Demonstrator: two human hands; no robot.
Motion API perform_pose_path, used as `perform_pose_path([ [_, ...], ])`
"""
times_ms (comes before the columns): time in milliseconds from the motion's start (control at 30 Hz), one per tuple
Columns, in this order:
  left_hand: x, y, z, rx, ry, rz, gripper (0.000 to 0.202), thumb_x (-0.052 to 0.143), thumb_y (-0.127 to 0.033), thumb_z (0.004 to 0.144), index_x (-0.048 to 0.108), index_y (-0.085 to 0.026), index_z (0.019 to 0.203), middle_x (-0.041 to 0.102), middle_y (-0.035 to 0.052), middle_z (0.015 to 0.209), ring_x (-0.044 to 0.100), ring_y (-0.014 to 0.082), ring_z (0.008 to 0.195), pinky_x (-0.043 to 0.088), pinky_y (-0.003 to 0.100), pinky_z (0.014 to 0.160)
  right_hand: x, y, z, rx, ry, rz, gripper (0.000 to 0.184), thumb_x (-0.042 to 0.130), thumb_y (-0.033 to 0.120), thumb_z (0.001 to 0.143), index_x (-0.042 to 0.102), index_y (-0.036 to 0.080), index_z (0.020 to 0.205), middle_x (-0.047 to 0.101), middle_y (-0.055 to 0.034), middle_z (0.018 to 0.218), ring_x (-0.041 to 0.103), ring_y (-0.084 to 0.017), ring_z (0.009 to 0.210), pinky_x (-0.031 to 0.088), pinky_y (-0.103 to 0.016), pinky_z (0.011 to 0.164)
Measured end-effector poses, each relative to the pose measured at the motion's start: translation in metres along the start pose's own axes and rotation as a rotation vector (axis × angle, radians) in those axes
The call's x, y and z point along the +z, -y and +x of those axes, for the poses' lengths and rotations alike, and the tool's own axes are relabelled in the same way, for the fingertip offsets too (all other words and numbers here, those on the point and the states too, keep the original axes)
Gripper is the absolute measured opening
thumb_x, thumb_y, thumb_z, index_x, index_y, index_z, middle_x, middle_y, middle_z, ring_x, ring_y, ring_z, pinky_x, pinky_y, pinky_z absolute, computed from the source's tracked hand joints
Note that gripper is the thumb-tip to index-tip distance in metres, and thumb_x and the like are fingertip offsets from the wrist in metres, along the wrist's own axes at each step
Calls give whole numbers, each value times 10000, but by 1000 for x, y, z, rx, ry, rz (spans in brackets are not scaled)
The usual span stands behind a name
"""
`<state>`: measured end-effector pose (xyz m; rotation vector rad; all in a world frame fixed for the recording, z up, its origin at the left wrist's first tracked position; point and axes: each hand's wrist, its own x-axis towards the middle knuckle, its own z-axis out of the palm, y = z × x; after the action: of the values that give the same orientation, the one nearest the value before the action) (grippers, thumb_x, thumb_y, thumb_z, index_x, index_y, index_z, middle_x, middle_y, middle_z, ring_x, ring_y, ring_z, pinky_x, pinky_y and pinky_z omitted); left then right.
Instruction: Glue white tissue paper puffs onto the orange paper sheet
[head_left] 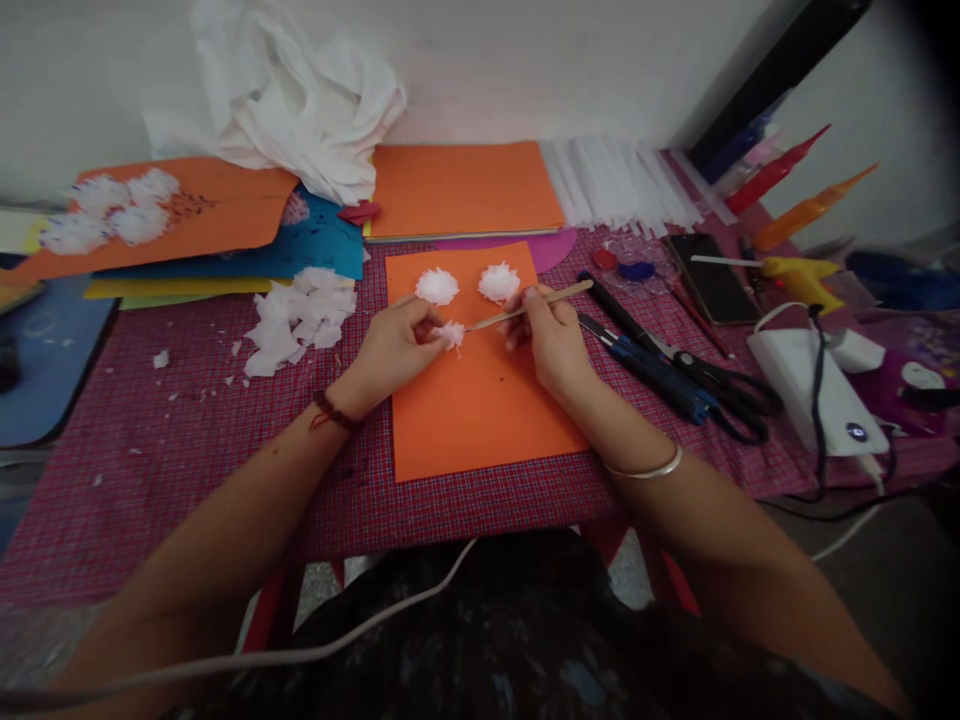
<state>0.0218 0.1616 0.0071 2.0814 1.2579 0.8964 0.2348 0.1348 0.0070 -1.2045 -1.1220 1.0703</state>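
My left hand (405, 345) pinches a small fringed white paper tuft (451, 336) above an orange sheet (480, 420). In my right hand (551, 335) is a thin paintbrush (568, 292), held like a pen. Its tip points left and reaches the paper tuft; whether it touches cannot be made out. Two fluffy white paper flowers (437, 287) lie on the upper part of the orange sheet. Left of my left hand is a pile of torn white paper pieces (300, 315).
Black scissors (720, 385) and a blue cutter (652, 375) lie to the right, near a phone (712, 280), a yellow glue gun (802, 283) and a white power bank (814, 390). White paper strips (619, 185) and stacked orange sheets (465, 190) are behind. A decorated orange card (232, 205) lies left.
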Motion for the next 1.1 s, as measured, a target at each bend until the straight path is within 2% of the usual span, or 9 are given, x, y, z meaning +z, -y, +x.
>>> perform_pose_path([
  [100, 6, -3, 7, -83, -15, 14, 118, 737, -198, 737, 619, -192, 749, 632, 11, 811, 549, 132, 674, 414, 289, 625, -2, 1, 1, -20, 20, 4, 400, 521, 601, 942, 544, 232, 790, 604, 24, 590, 496, -83, 437, 406, -252, 452],
  [200, 10, -5, 12, -158, -35, 19, 139, 762, -222, 714, 626, -199, 734, 638, 15, 802, 543, 139, 663, 411, 303, 626, -1, 2, 0, -51, 105, -24, 427, 528, 627, 940, 542, 232, 779, 594, 24, 591, 513, -88, 464, 415, -249, 468],
  [333, 5, -7, 12, -178, -35, -195, 124, 679, -262, 779, 587, -207, 716, 615, 8, 737, 527, 146, 669, 406, 300, 631, 0, 3, -3, -160, 152, -60, 419, 599, 630, 909, 531, 232, 798, 603, 22, 646, 525, -88, 509, 421, -249, 499],
  [400, -2, -7, 11, -179, -23, -286, 131, 625, -272, 824, 573, -207, 723, 584, -2, 700, 489, 139, 645, 390, 295, 623, 0, 2, -4, -223, 152, -85, 384, 568, 612, 937, 555, 234, 867, 618, 18, 695, 526, -89, 530, 423, -253, 517],
  [533, -10, -2, 8, -221, -5, -344, 137, 617, -255, 845, 573, -204, 725, 545, -17, 658, 424, 122, 593, 357, 288, 597, 1, -2, -8, -331, 236, -263, 215, 462, 418, 1010, 583, 246, 966, 647, 3, 810, 560, -113, 634, 455, -286, 611],
  [667, -5, 4, 8, -235, -35, -386, 104, 625, -225, 810, 579, -204, 719, 549, -20, 674, 450, 123, 610, 374, 281, 608, 12, -7, -10, -497, 260, -517, 47, 535, 211, 891, 532, 233, 849, 626, -10, 825, 569, -154, 763, 441, -329, 712],
  [767, 1, 5, 8, -230, -49, -385, 72, 626, -199, 785, 593, -202, 722, 599, -9, 721, 518, 137, 668, 423, 290, 651, 22, -9, -9, -491, 227, -633, 166, 607, 216, 848, 465, 238, 766, 590, 1, 745, 549, -161, 719, 403, -336, 691],
  [867, 4, 7, 9, -205, -63, -367, 55, 620, -178, 783, 610, -197, 731, 635, 4, 754, 559, 145, 698, 449, 301, 667, 30, -9, -6, -440, 221, -723, 230, 672, 269, 848, 462, 242, 757, 600, 3, 741, 567, -175, 727, 389, -349, 715],
  [1100, 5, 13, 12, -151, -63, -283, 98, 601, -148, 777, 610, -210, 701, 663, 5, 728, 579, 153, 690, 482, 309, 671, 37, -11, -4, -440, 262, -818, 170, 619, 202, 839, 476, 245, 759, 633, 7, 743, 585, -178, 731, 395, -355, 742],
])
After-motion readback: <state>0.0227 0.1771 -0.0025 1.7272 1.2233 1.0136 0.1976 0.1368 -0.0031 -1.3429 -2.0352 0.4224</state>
